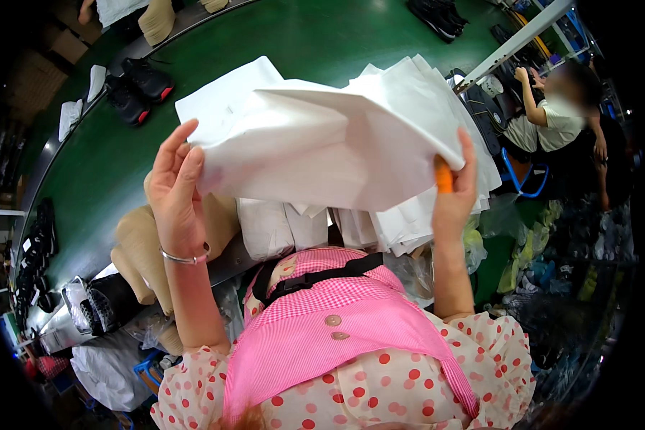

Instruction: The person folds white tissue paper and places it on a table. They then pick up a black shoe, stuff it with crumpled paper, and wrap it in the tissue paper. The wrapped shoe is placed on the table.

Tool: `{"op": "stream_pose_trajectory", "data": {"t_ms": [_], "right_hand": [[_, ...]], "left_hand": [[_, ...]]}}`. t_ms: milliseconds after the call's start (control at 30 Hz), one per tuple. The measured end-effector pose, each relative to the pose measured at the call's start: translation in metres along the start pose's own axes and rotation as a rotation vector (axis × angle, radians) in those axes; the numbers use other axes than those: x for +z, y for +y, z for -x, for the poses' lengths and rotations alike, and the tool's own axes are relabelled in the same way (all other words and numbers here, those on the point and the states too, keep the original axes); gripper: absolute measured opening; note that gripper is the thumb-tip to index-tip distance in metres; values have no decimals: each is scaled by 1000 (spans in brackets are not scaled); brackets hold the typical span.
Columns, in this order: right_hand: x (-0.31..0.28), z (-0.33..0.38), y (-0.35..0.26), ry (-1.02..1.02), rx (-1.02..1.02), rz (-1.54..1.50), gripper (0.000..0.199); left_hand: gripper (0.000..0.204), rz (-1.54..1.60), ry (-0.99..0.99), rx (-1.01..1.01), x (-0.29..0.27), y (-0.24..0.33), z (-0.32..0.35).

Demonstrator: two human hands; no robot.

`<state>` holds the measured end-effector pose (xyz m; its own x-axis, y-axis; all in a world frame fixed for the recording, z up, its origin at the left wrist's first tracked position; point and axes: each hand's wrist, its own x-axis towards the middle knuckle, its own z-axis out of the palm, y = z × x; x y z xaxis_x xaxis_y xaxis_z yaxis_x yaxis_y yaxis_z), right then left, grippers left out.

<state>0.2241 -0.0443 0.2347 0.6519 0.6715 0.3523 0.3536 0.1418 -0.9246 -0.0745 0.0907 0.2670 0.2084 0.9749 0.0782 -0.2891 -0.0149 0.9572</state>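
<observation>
A large sheet of white paper [322, 154] is stretched between my two hands, bent and lifted over the green table. My left hand [177, 168] pinches its left edge between thumb and fingers. At the opposite edge, my right hand [457, 175] grips the sheet, with an orange cover on the thumb. Behind and to the right lies a loose stack of white paper sheets [408, 86], partly hidden by the held one. White wrapped bundles [265, 228] sit just below the sheet, close to my body. Beige moulded shoe inserts [140, 244] lie beside my left forearm.
Black shoes with red soles [137, 89] stand at the left on the green table [322, 43]. Another dark pair [439, 18] is at the far edge. A metal post [516, 46] rises at the right, near a seated person [559, 118]. Plastic bags [537, 236] are piled at the lower right.
</observation>
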Motion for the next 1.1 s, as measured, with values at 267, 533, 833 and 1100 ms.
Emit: {"op": "stream_pose_trajectory", "data": {"t_ms": [267,533,833,1100], "right_hand": [[-34,-87,-27,-120,-131,25,27],[-59,-140,-50,-72,-359,475,21],[-86,-141,-62,58,-221,55,28],[-206,-168,-68,282,-247,192,39]], "left_hand": [[22,-360,32,328,-11,51,-53],[14,-669,-271,370,-15,79,-88],[17,-678,-634,429,24,72,-135],[11,-582,-616,382,173,70,-162]]}}
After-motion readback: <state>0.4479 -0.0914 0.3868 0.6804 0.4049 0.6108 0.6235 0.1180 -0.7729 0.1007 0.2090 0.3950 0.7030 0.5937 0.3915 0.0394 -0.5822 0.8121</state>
